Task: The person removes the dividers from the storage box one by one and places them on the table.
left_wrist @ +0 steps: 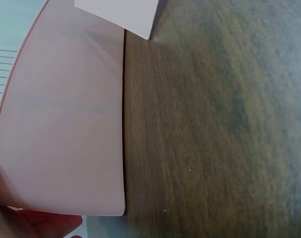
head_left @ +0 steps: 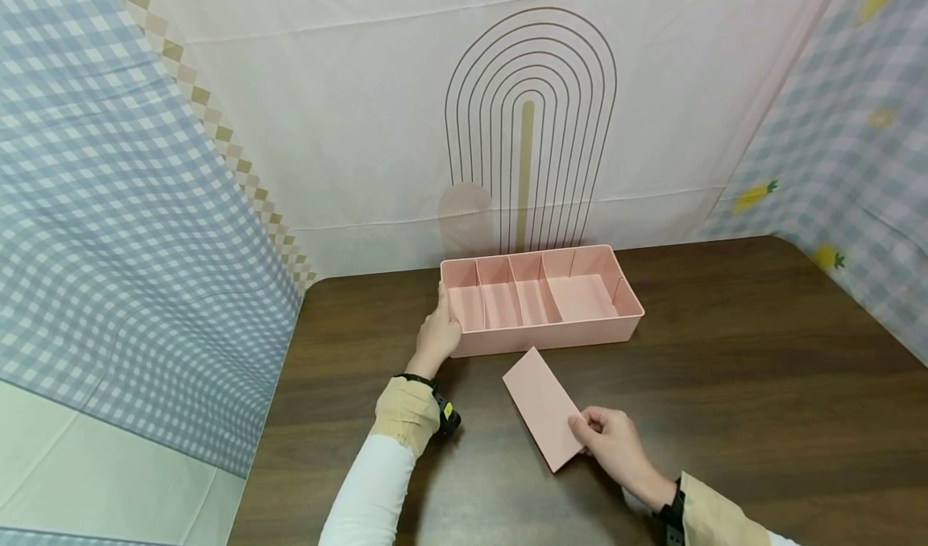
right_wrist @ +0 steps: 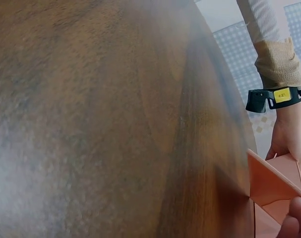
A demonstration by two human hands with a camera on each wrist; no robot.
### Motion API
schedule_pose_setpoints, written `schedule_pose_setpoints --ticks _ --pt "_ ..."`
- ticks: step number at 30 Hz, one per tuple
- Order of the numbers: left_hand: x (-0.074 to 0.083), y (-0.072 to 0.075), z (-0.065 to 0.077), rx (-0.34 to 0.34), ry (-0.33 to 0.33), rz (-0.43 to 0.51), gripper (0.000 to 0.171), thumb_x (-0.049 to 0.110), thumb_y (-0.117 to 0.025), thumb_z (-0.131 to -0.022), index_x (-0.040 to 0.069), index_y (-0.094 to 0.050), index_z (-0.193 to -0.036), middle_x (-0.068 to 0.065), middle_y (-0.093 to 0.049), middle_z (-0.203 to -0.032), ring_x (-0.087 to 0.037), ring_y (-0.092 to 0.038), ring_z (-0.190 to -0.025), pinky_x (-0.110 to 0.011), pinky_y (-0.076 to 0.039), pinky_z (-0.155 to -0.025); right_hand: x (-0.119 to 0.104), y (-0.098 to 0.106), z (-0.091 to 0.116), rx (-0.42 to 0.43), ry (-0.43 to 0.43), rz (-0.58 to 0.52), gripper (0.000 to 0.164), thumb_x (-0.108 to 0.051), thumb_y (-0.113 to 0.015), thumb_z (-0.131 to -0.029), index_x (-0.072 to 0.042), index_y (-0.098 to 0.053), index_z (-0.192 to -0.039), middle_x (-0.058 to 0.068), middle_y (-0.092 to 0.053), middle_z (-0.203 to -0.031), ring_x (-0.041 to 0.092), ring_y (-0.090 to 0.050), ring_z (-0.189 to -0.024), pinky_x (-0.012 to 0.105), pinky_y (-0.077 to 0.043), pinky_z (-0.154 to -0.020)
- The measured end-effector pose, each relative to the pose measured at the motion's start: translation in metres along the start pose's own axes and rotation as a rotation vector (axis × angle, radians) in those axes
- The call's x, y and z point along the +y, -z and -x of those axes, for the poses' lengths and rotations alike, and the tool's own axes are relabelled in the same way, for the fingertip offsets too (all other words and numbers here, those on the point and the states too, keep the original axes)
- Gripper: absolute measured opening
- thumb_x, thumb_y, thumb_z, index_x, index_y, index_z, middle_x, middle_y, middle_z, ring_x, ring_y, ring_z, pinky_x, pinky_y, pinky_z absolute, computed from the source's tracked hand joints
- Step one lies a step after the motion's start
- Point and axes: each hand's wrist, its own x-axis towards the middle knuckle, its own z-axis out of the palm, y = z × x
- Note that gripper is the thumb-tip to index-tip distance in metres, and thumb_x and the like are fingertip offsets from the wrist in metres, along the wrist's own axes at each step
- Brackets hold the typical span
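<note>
A pink divided organizer box point(head_left: 544, 339) sits on the table, three narrow compartments on its left and a wider one on its right. My left hand point(head_left: 438, 335) grips the box's left end, fingers along the outside of the end wall. The left wrist view shows the box's long side wall point(left_wrist: 66, 114) and red-lit fingertips point(left_wrist: 53, 224) at its corner. In front of the box, my right hand point(head_left: 612, 443) pinches a flat pink rectangular panel point(head_left: 542, 409) by its near right edge. The panel slants, its far corner close to the box's front wall.
Brown wood-grain table point(head_left: 754, 385) extends to both sides of the box. A white cloth point(head_left: 348, 127) with a printed arch hangs right behind the table's back edge. Blue checked cloth point(head_left: 145, 208) hangs at the left, with more at the right.
</note>
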Motion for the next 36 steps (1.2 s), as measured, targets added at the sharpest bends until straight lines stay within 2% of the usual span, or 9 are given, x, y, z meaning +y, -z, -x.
schedule_pose_setpoints --ticks 4,11,22,36 --pt "-0.0007 -0.0002 -0.0005 -0.002 0.001 0.0 0.064 0.01 -0.034 -0.091 0.014 -0.001 -0.145 -0.012 -0.052 -0.068 -0.02 -0.043 -0.05 -0.033 -0.034 -0.046 0.0001 0.001 0.0008 -0.06 0.01 0.034 0.024 -0.015 -0.061 -0.083 -0.006 -0.054 -0.062 0.001 -0.051 -0.051 0.012 -0.049 -0.047 0.025 -0.043 -0.047" --pt "-0.0008 -0.0005 -0.001 -0.004 0.01 -0.009 0.063 0.011 -0.034 -0.092 0.014 -0.001 -0.145 -0.011 -0.051 -0.067 -0.021 -0.042 -0.049 -0.033 -0.034 -0.046 0.0022 0.0002 0.0026 -0.134 0.03 0.112 0.026 -0.019 -0.062 -0.082 -0.008 -0.055 -0.059 -0.001 -0.052 -0.049 0.011 -0.047 -0.044 0.023 -0.037 -0.042" --pt "-0.0006 -0.0002 -0.0008 0.004 0.002 -0.019 0.064 0.011 -0.035 -0.091 0.014 -0.001 -0.145 -0.01 -0.05 -0.065 -0.02 -0.042 -0.048 -0.033 -0.034 -0.045 0.0046 -0.0024 0.0037 -0.239 0.067 0.093 0.033 -0.021 -0.061 -0.083 -0.007 -0.052 -0.055 0.0 -0.052 -0.046 0.013 -0.049 -0.042 0.026 -0.042 -0.041" --pt "-0.0018 -0.0005 -0.0016 0.004 -0.006 -0.012 0.064 0.011 -0.034 -0.091 0.014 -0.001 -0.145 -0.01 -0.049 -0.063 -0.02 -0.043 -0.048 -0.033 -0.035 -0.045 0.0066 -0.0024 0.0022 -0.345 0.065 0.16 0.039 -0.026 -0.06 -0.084 -0.01 -0.045 -0.051 -0.002 -0.051 -0.043 0.012 -0.049 -0.039 0.024 -0.035 -0.038"
